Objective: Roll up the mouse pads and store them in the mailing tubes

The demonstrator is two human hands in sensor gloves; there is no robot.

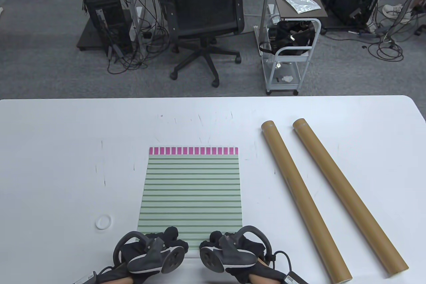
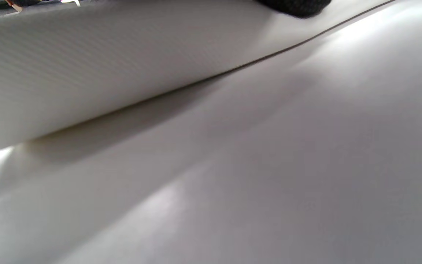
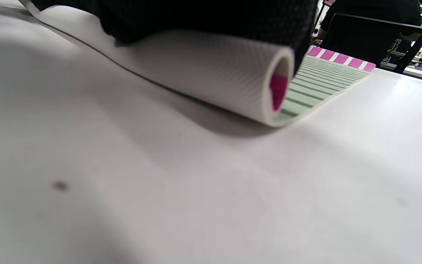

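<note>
A green-striped mouse pad (image 1: 192, 190) with a pink-checked far edge lies on the white table (image 1: 50, 150). Its near end is curled into a roll with the white underside outward, seen in the left wrist view (image 2: 86, 66) and the right wrist view (image 3: 214, 73). My left hand (image 1: 164, 239) and right hand (image 1: 221, 239) rest on the rolled near edge, side by side; gloved fingers (image 3: 203, 18) press over the top of the roll. Two brown mailing tubes (image 1: 303, 194) (image 1: 346, 194) lie diagonally on the table to the right of the pad.
A small white ring-shaped cap (image 1: 103, 222) lies on the table left of the pad. Beyond the table's far edge stand an office chair (image 1: 204, 7) and a white cart (image 1: 289, 54).
</note>
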